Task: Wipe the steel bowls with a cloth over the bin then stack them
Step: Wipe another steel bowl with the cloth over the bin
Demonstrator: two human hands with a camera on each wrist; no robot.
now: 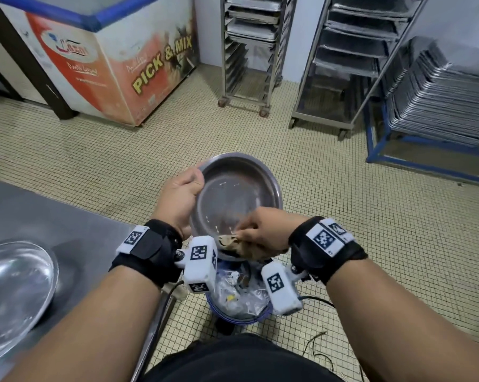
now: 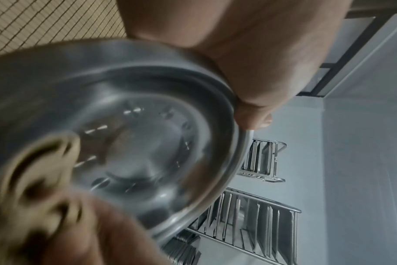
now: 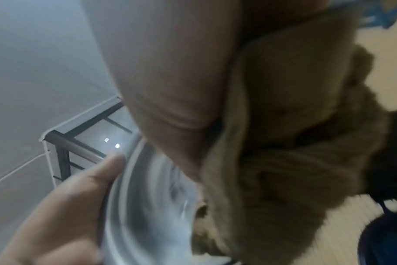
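Note:
A steel bowl (image 1: 234, 194) is held tilted above the blue bin (image 1: 239, 304), its inside facing me. My left hand (image 1: 181, 197) grips its left rim, thumb over the edge; the left wrist view shows the thumb on the rim of the bowl (image 2: 134, 143). My right hand (image 1: 265, 230) holds a crumpled tan cloth (image 1: 239, 245) against the bowl's near inner wall. In the right wrist view the cloth (image 3: 295, 143) bunches under my palm beside the blurred bowl (image 3: 147, 206). A second steel bowl (image 1: 15, 288) sits on the steel table (image 1: 67, 221) at the left.
The bin holds plastic wrap and scraps. A chest freezer (image 1: 108, 56) stands at the back left, two wheeled tray racks (image 1: 250, 51) at the back, and a stack of steel trays (image 1: 447, 92) at the right. Tiled floor (image 1: 370, 216) lies between.

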